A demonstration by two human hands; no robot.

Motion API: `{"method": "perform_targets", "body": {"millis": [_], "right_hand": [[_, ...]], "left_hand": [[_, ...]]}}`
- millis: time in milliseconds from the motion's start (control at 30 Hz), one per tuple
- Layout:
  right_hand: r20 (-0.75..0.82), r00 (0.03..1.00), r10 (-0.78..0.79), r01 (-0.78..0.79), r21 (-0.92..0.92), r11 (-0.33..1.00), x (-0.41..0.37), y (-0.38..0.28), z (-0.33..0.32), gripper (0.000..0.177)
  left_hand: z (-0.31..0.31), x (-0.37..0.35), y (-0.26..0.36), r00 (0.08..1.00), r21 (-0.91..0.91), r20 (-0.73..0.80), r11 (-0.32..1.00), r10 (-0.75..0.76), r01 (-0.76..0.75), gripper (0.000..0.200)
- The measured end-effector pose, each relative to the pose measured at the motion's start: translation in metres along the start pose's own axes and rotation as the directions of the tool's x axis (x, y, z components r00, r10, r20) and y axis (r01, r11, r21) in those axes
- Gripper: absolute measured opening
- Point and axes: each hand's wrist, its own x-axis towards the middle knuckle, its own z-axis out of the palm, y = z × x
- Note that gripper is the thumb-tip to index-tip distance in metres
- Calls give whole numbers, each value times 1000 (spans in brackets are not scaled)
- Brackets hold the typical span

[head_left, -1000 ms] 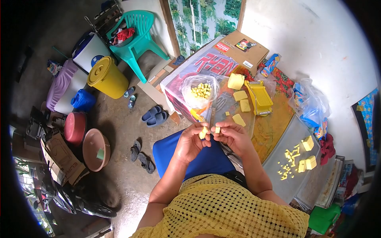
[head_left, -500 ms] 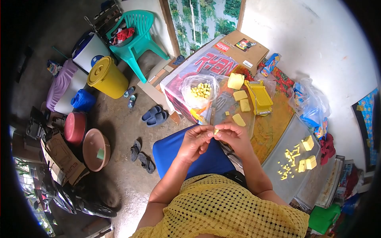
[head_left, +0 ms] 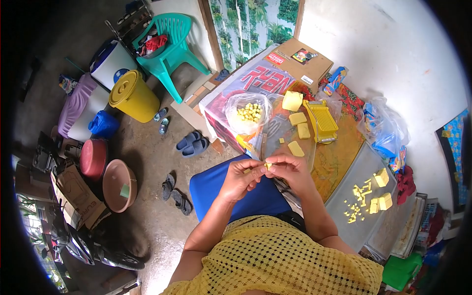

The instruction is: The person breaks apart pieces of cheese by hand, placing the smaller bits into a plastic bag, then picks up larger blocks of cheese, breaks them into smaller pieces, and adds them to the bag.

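Concrete floor; a low surface under a patterned cloth (head_left: 339,147) occupies centre right of the frame. The small yellow piece (head_left: 268,165) sits at frame centre, pinched between both hands. The left hand (head_left: 239,179) grasps it from the left and the right hand (head_left: 291,169) from the right, fingers curled. Just above is a clear tray (head_left: 278,128) carrying yellow slabs (head_left: 296,148). Upper centre: plastic bag (head_left: 248,113) of yellow cubes. Beside it, to the right: yellow slicer (head_left: 322,120). Lower right: metal tray (head_left: 361,169) with cut blocks (head_left: 381,177).

Bright, even daylight, soft shadows; fisheye view bends edges into black corners.
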Motion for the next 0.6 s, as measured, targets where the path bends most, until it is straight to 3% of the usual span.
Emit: {"method": "perform_targets", "body": {"millis": [67,167,233,300,367,433,533,600], "right_hand": [[9,997,72,-73,99,992,-1,-4,-1,25],[-132,991,9,1,76,997,8,-1,-12,26],[-243,959,-143,94,-200,975,25,17,-35,26],[-272,902,-336,139,-553,821,44,42,-66,27],[-229,914,-334,15,-805,593,49,56,-84,19],[-205,952,-228,-116,-929,351,54,64,-93,16],[18,905,-426,51,-996,67,58,88,-104,14],[38,855,-517,73,-996,48,61,95,-106,14]], "left_hand": [[-2,1,-3,1000,-26,-2,1000,-10,10,16],[-1,2,-2,999,-65,-37,997,-31,29,14],[-1,3,-1,996,-117,-70,992,-47,39,13],[-2,5,-2,994,-192,-94,980,-63,44,12],[-4,8,-5,991,-212,-105,976,-81,57,12],[-6,10,-5,989,-222,-113,973,-91,64,12],[-8,10,-8,987,-222,-125,972,-103,74,12],[-10,11,-9,984,-220,-138,972,-111,79,12]]}}
